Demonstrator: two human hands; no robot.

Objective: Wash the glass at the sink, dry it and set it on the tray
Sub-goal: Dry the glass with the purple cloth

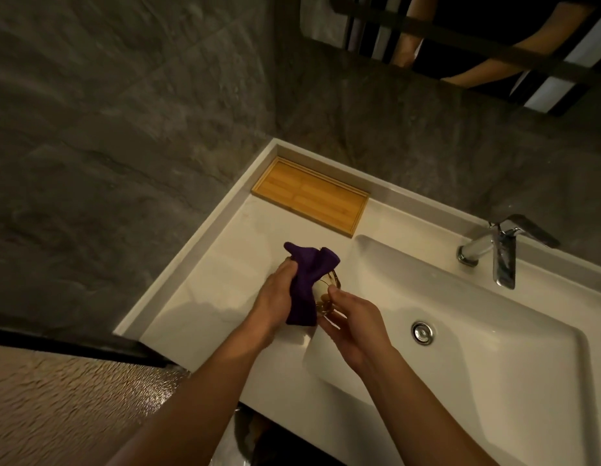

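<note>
A clear glass (327, 294) is held over the white counter, just left of the sink basin (477, 317). My right hand (353, 322) grips the glass from the near side. My left hand (275, 294) holds a purple cloth (309, 280), which wraps over the glass's left side and top and hides most of it. A wooden tray (312, 195) lies flat at the back left corner of the counter, with nothing on it.
A chrome faucet (500, 253) stands at the back right of the basin, with no water running. The drain (422, 332) sits in the basin floor. Grey tiled walls close in on the left and behind. A mirror hangs at the upper right.
</note>
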